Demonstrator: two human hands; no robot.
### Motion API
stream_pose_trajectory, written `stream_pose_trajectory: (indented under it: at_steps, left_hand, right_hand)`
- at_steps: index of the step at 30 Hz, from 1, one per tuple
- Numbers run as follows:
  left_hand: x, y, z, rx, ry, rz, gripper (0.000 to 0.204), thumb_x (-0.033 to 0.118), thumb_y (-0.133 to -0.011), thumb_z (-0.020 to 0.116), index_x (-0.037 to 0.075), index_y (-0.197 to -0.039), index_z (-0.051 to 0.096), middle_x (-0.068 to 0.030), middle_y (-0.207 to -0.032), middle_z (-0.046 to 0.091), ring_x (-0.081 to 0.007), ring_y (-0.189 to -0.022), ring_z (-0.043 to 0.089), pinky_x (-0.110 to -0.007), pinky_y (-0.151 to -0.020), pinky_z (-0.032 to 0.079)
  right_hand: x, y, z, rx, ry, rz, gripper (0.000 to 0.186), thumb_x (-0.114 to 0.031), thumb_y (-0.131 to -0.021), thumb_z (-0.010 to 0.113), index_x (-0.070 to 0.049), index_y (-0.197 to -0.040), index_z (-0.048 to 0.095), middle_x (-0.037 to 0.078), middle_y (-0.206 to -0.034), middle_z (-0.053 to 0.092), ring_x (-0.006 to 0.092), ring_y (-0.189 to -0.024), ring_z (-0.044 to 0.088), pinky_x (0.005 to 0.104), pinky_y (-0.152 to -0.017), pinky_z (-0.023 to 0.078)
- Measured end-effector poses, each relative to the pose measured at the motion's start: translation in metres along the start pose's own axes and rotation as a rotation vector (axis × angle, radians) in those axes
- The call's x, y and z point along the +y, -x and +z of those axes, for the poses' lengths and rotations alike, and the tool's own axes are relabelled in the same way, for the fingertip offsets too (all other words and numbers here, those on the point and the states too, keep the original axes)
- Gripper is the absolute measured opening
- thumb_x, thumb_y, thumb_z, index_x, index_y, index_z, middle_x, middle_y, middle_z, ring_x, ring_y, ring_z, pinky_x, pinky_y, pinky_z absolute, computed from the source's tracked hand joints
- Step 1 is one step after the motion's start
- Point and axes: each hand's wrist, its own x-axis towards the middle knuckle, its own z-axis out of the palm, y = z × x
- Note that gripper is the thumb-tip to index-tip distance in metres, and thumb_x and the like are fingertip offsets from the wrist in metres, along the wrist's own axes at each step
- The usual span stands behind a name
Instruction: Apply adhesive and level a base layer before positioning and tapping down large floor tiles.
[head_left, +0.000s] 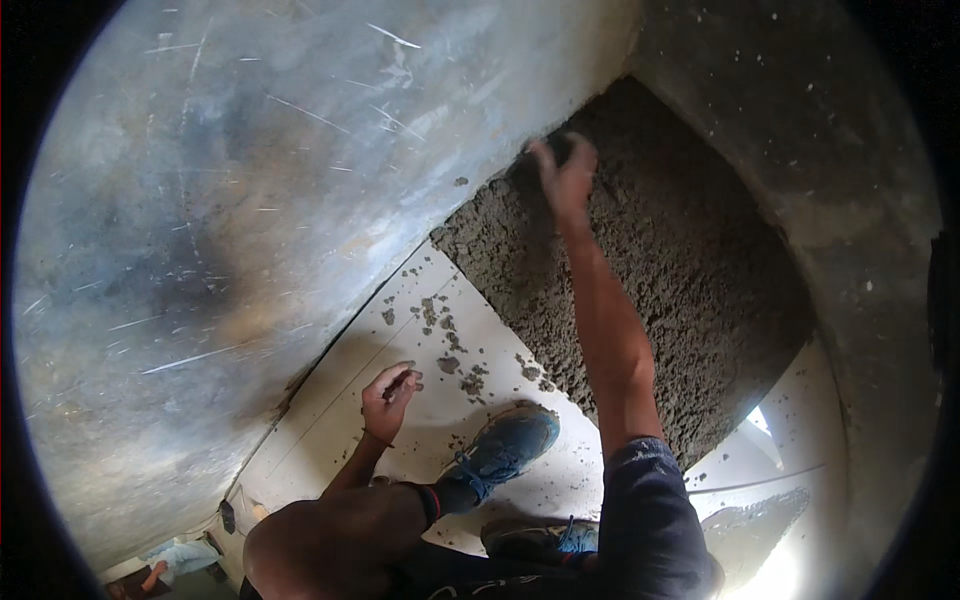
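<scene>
A bed of wet grey-brown mortar (pixel 690 280) lies spread over the floor in the corner between two walls. My right hand (pixel 568 180) reaches to its far edge, beside the left wall. Thumb and fingers are spread apart over a dark patch there, slightly blurred by motion. My left hand (pixel 388 402) is held above the pale floor near my knee, its fingers curled in. Something dark shows between those fingers, too small to name.
The mottled grey wall (pixel 270 190) rises on the left, another wall (pixel 830 150) on the right. Mortar crumbs (pixel 450 340) lie scattered on the pale tiled floor (pixel 330 400). My blue shoe (pixel 510 445) stands close to the mortar's edge. Another person (pixel 180 560) appears at lower left.
</scene>
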Motion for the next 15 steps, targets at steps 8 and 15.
stream_pose_trajectory:
  at_steps: [8, 15]
  left_hand:
    - [-0.009, 0.011, -0.011, 0.068, 0.08, -0.104, 0.027, 0.005, -0.091, 0.061, -0.007, -0.114, 0.057, -0.0144, -0.097, 0.066, -0.0175, -0.088, 0.064, -0.031, -0.079, 0.054]
    - [-0.006, 0.008, -0.008, 0.017, -0.008, -0.028, 0.026, 0.004, -0.091, 0.061, -0.007, -0.114, 0.057, -0.0144, -0.095, 0.067, -0.0178, -0.086, 0.065, -0.031, -0.078, 0.055]
  right_hand:
    - [-0.019, 0.103, -0.033, -0.066, 0.356, -0.037, 0.079, -0.05, -0.095, 0.044, 0.011, -0.142, 0.024, 0.035, -0.146, 0.023, 0.0478, -0.138, 0.019, 0.0626, -0.109, 0.015]
    - [-0.033, 0.047, 0.026, -0.176, 0.306, 0.045, 0.09, -0.061, -0.093, 0.032, 0.011, -0.144, 0.015, 0.033, -0.15, 0.014, 0.0457, -0.142, 0.007, 0.0646, -0.11, 0.005]
